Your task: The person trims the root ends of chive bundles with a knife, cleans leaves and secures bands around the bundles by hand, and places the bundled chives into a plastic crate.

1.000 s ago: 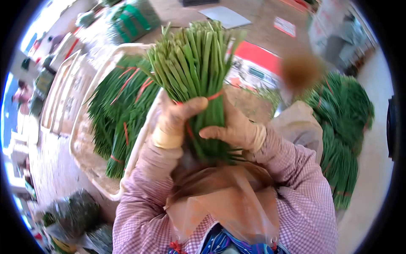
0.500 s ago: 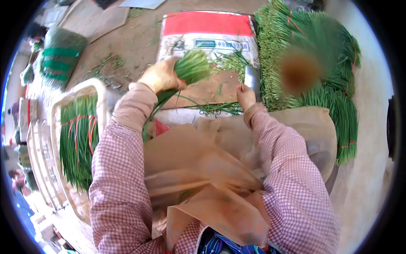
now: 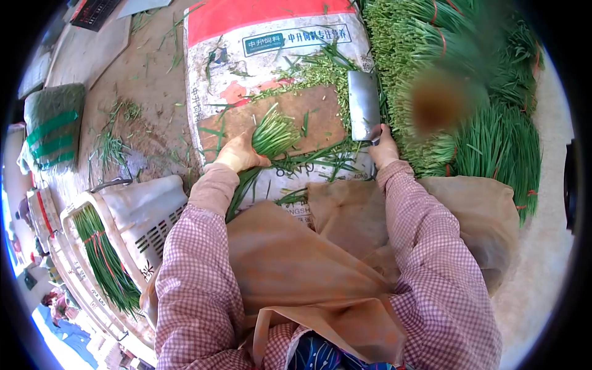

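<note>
My left hand (image 3: 237,153) is wrapped round a bunch of garlic chives (image 3: 275,134), whose pale cut ends rest over a brown cutting board (image 3: 237,126). Their green leaves trail back below the hand beside the sleeve. In my right hand (image 3: 385,148) is the handle of a cleaver (image 3: 364,103), its broad blade pointing away from me at the board's right edge. Chopped stem ends (image 3: 317,75) lie scattered along the far side of the board. Under the board is a white and red feed sack (image 3: 271,18).
Tied chives (image 3: 493,142) are piled high on the right. A white plastic crate (image 3: 139,206) at lower left holds another tied bundle (image 3: 102,253). Farther left stands a wrapped bale with green bands (image 3: 54,126). A brown blur (image 3: 438,105) hides part of the pile.
My left hand has lowered the chives from above onto the board. The cleaver blade now shows its flat side, out to the right. The view has shifted.
</note>
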